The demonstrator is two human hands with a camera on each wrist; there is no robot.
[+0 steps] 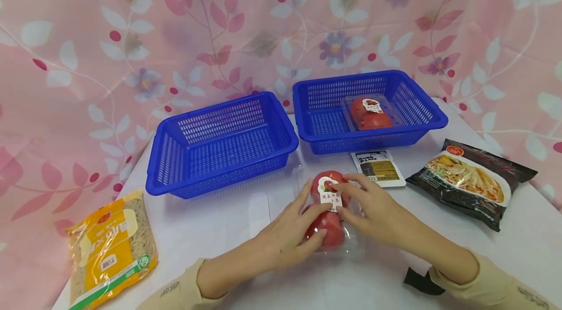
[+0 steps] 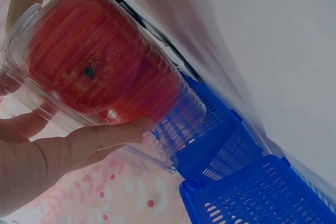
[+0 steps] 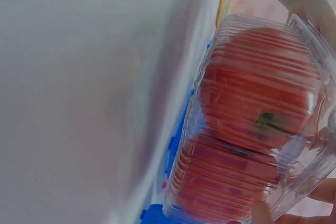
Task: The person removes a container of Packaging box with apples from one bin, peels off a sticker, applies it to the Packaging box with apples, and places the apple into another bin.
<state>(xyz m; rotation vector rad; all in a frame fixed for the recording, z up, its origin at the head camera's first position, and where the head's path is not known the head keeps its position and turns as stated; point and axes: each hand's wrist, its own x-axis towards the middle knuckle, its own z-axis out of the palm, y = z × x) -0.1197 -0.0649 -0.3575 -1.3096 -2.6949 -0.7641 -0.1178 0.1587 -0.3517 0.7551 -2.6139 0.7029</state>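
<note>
A clear plastic box of tomatoes (image 1: pixel 329 237) with a white label (image 1: pixel 328 193) on its lid is in front of me in the head view. My left hand (image 1: pixel 285 232) touches the lid from the left, fingers spread and thumb nearer me. From the right, my right hand (image 1: pixel 373 202) rests its fingertips at the label. The left wrist view has the box's ridged side (image 2: pixel 105 51), with a left-hand finger (image 2: pixel 115 132) along the lid edge. In the right wrist view the tomatoes (image 3: pixel 257 87) show through the ridged plastic, with fingers (image 3: pixel 262 213) low at its edge.
A blue basket (image 1: pixel 228 178) stands back left. Another blue basket (image 1: pixel 369 141), back right, holds a second tomato box (image 1: pixel 373 112). A small white-edged packet (image 1: pixel 379 168) and a black noodle bag (image 1: pixel 474 178) lie right; a yellow grain bag (image 1: pixel 111 246) lies left.
</note>
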